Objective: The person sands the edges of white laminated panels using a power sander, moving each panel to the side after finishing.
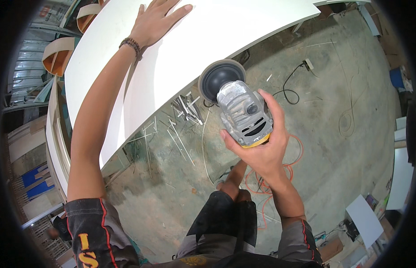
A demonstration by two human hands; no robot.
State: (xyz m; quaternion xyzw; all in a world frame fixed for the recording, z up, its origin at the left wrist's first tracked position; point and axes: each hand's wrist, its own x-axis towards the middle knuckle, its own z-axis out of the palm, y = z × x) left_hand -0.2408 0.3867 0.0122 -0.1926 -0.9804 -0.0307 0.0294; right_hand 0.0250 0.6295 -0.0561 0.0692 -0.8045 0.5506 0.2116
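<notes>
My left hand (156, 20) lies flat, fingers spread, on a large white curved panel (181, 49); a beaded bracelet sits on that wrist. My right hand (261, 143) grips a grey and yellow angle grinder (243, 111) from below. Its round dark disc (221, 80) points up toward the panel's lower edge, just beside it, and whether they touch I cannot tell. The grinder is held over the concrete floor, above my knees.
Thin white offcut strips (185, 111) lie scattered on the concrete floor under the panel's edge. An orange cable (293, 169) loops by my legs and a black cable (290, 87) runs further out. White boards (366, 219) lean at the right; curved wooden pieces (56, 56) stand at the left.
</notes>
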